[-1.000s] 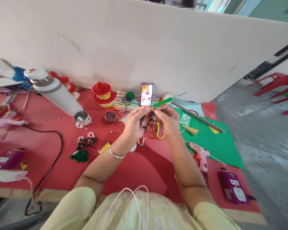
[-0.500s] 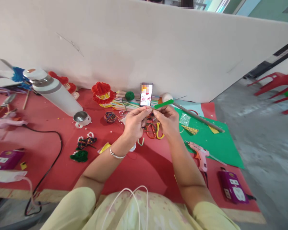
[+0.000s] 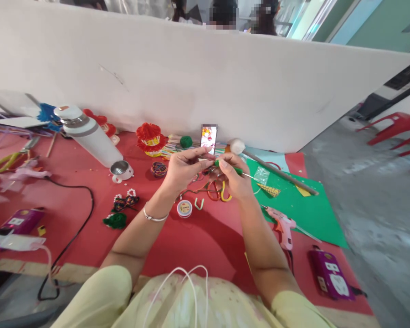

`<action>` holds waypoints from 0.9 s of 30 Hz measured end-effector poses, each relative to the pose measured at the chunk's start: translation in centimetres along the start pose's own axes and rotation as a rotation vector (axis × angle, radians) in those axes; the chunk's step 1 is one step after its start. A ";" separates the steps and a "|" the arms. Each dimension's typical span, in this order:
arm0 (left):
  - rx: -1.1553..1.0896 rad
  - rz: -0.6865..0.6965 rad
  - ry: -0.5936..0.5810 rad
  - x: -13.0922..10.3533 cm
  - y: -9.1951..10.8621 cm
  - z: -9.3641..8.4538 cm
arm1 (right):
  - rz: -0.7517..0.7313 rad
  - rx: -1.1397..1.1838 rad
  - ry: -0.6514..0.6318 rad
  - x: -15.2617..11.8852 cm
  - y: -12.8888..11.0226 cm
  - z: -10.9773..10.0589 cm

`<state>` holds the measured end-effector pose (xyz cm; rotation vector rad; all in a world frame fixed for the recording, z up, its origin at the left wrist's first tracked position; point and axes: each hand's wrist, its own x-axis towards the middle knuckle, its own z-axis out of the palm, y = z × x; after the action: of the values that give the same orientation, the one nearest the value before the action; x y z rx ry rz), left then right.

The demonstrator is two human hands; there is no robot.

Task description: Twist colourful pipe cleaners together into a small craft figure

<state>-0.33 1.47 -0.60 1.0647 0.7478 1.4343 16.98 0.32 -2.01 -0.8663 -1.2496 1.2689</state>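
My right hand [image 3: 237, 175] is closed around a slim green tool [image 3: 238, 171], whose thin metal shaft points to the right. Close beside it, my left hand [image 3: 186, 168] pinches something small and thin that I cannot make out. The fingertips of both hands nearly meet in front of a phone [image 3: 208, 138] leaning on the white board. Under the hands lie scissors [image 3: 224, 192] with red and yellow handles and some dark yarn. A small round tub [image 3: 184, 208] and a bent pale green piece [image 3: 199, 203] rest just nearer to me.
A white bottle [image 3: 92, 139] and steel cup [image 3: 120, 169] stand left, near red yarn work [image 3: 151, 137]. On the right are a pink glue gun [image 3: 283, 225], a grey rod [image 3: 280, 172], green sheet [image 3: 323, 214] and purple box [image 3: 331, 273]. A black cable [image 3: 87, 218] curves at left.
My left hand has moved a little left. The green tool has turned in my right hand, its shaft now pointing down to the right. The view has shifted, and the round tub shows fully.
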 end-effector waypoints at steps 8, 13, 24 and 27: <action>-0.005 -0.045 -0.012 -1.0 2.1 0.4 | -0.181 -0.035 0.111 -0.9 -0.5 0.6; 0.067 0.075 0.102 -1.8 2.1 1.3 | -0.278 -0.068 0.190 -1.6 -0.9 1.0; 0.032 -0.096 -0.129 -1.7 3.0 0.9 | -0.049 0.191 0.019 -0.3 -1.4 -1.2; 0.081 -0.078 -0.152 -1.4 3.1 0.5 | 0.027 0.200 -0.051 0.0 -1.6 -2.1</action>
<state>-1.15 -0.45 2.11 1.1801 0.7349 1.2510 19.34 0.36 -0.83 -0.7121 -1.1313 1.4187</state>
